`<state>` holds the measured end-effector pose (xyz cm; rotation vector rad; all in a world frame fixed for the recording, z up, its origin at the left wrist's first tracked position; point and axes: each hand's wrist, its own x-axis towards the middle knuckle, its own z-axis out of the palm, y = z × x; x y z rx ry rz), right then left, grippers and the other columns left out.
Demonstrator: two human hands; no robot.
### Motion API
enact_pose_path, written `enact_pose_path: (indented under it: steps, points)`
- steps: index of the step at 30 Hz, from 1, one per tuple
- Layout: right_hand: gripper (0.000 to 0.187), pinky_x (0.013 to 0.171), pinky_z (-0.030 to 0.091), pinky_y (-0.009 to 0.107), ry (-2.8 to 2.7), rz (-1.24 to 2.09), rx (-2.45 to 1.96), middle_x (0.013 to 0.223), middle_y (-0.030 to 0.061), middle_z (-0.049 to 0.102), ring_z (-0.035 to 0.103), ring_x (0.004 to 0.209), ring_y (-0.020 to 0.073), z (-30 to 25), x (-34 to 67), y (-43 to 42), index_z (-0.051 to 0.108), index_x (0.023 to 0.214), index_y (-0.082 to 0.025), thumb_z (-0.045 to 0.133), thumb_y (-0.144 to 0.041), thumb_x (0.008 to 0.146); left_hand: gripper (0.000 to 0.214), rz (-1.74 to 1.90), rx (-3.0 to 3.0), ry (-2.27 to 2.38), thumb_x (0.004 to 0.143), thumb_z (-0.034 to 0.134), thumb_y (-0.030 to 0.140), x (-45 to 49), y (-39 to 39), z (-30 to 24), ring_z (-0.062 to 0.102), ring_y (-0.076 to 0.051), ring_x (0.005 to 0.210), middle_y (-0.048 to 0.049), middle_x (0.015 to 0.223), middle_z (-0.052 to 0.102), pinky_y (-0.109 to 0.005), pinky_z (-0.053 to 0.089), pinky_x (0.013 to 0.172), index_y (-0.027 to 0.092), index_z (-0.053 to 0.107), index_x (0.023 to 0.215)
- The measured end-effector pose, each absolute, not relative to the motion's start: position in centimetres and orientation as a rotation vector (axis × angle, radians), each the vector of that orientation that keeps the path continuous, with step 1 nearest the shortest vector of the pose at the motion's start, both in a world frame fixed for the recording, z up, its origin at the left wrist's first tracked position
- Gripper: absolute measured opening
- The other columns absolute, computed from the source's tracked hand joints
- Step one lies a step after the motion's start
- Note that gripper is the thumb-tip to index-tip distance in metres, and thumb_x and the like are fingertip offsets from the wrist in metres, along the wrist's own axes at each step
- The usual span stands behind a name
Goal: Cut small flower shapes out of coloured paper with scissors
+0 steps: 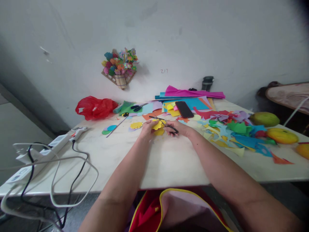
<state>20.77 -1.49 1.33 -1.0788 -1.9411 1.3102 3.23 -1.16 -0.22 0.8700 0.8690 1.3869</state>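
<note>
The left hand (146, 128) pinches a yellow paper flower (157, 125) just above the table (169, 161), near its middle. The right hand (180, 129) is closed through the handles of black scissors (166, 124), whose blades cross the flower. The two hands sit close together. Behind them a black phone (184, 109) lies on coloured paper sheets (193, 103); cut scraps (231, 129) spread rightward toward mangoes (265, 119). A red plastic bag (95, 107) and a white power strip (48, 149) lie left
</note>
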Motion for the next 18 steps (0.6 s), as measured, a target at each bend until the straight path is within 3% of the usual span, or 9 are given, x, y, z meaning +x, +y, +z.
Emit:
enact_pose_path:
  steps: [7,18]
  points:
    - [0.023,0.029,0.026,0.016,-1.944,1.312,-1.094,0.054,-0.0039,0.057,0.049,0.036,0.0057,1.44,20.83,-1.58,0.054,0.076,-0.015,0.072,-0.03,0.074,0.019,1.409,0.838,0.866,0.06,0.077,0.019,3.1,-1.04,-0.16,0.066,-0.016,0.063,-0.0067,0.069,0.068,-0.029,0.056,0.061,0.012,0.06,0.068]
    - [0.025,0.035,0.035,0.015,-1.923,1.34,-1.14,0.051,-0.0051,0.056,0.048,0.036,0.0043,1.43,21.05,-1.59,0.058,0.076,-0.014,0.076,-0.03,0.071,0.011,1.411,0.817,0.85,0.072,0.068,0.019,2.98,-0.99,-0.09,0.063,-0.014,0.057,-0.0071,0.067,0.065,-0.024,0.054,0.052,0.011,0.06,0.072]
